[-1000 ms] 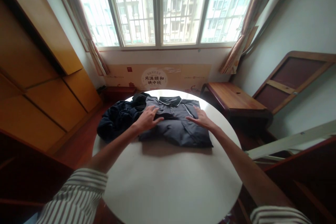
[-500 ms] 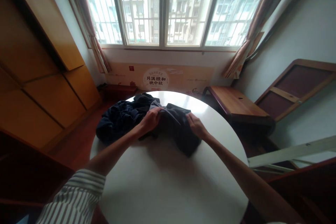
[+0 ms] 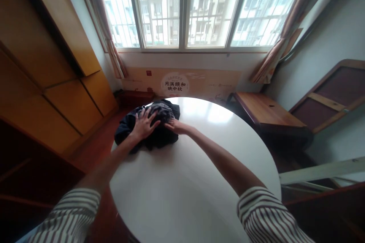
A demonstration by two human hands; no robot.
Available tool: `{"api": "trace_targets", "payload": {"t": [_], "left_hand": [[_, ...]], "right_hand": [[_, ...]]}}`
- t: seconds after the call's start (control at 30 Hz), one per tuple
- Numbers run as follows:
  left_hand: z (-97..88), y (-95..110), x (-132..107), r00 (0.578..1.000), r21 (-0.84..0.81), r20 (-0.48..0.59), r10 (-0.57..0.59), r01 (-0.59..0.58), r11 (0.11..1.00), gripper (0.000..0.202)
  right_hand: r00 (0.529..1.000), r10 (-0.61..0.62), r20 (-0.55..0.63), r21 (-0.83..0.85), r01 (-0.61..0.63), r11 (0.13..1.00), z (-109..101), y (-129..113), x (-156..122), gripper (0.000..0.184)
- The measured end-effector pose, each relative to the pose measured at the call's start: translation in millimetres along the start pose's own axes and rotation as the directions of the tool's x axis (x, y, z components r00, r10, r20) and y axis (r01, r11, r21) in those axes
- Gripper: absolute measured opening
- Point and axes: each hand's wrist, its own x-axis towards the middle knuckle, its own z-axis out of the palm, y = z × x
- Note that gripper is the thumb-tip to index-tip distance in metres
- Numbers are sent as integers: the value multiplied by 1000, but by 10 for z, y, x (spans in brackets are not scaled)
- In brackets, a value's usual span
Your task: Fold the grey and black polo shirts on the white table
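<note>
"Before you look further out, what's nearest on your feed?"

"Two striped sleeves (image 3: 265, 212), then the white bench (image 3: 199, 182) stretching ahead of me."

"And your hands?"

"My left hand (image 3: 144, 124) is palm down with its fingers spread, pressing on the clothes. My right hand (image 3: 175, 125) meets them from the right side; its fingertips blur into the cloth, so I can't tell whether it grips."

"Where's the grey shirt (image 3: 167, 109)?"

"Bunched on the dark clothes (image 3: 125, 127), towards the bench's far left. A second ago it lay folded flat beside them, collar showing; half a second ago I had it gathered between both hands. My right hand has come well over to the left since."

"Beyond that?"

"A low wooden stand (image 3: 262, 108) off to the right, then a printed banner (image 3: 211, 79) beneath the barred window (image 3: 159, 7)."
</note>
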Motion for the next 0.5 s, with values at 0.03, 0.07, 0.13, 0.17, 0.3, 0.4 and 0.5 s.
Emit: {"api": "trace_targets", "payload": {"t": [0.03, 0.07, 0.13, 0.17, 0.3, 0.4, 0.5], "left_hand": [[74, -79, -150, 993, 61, 110, -37, 30, 998, 64], [114, -173, -258, 984, 107, 174, -46, 27, 994, 64], [87, -405, -340, 983, 165, 179, -33, 3, 986, 60], [32, -533, -327, 990, 186, 134, -42, 17, 982, 58], [-159, -946, -187, 957, 236, 31, -289, 273, 933, 75], [-55, -1022, -188, 916, 304, 206, -345, 275, 912, 97], [154, -963, -254, 920, 342, 288, -266, 160, 926, 87]], "right_hand": [[999, 37, 25, -18, -37, 999, 91, 64, -137, 62], [997, 71, 24, -13, -71, 997, 154, 114, -276, 69], [992, 124, 3, -27, -123, 992, 191, 177, -526, 89], [992, 124, -8, -41, -124, 991, 173, 195, -626, 101], [996, 87, 26, -100, -84, 991, 14, 261, -756, 134], [987, 154, 38, -92, -150, 984, 4, 361, -564, 143], [984, 178, 15, -69, -177, 982, 179, 461, -272, 129]]}}
